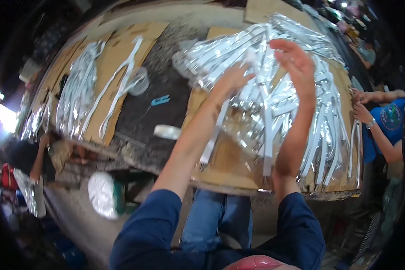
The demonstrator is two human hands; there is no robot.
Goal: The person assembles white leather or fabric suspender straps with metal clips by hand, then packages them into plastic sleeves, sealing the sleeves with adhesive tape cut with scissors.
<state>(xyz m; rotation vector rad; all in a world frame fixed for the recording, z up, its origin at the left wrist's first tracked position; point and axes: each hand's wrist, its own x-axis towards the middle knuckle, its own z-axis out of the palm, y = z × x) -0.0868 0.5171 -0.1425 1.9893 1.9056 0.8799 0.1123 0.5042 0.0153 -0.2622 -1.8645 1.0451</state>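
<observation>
White straps in clear plastic sleeves (229,49) lie fanned out over cardboard (229,166) on the table in front of me. My left hand (235,77) is over the middle of the pile, its fingers bent around the upper part of a white strap; what they hold, if anything, is hard to make out. To the right, my right hand (294,60) is raised above the straps with its fingers spread from the thumb. One long strap (267,135) runs down between my forearms to the cardboard's near edge.
Left of me are a light blue clip (160,100), a roll of white tape (167,132), a clear round container (139,82) and another strap bundle (78,85) on cardboard. A co-worker in blue (389,117) handles straps at right; another person's arm (39,157) shows at left.
</observation>
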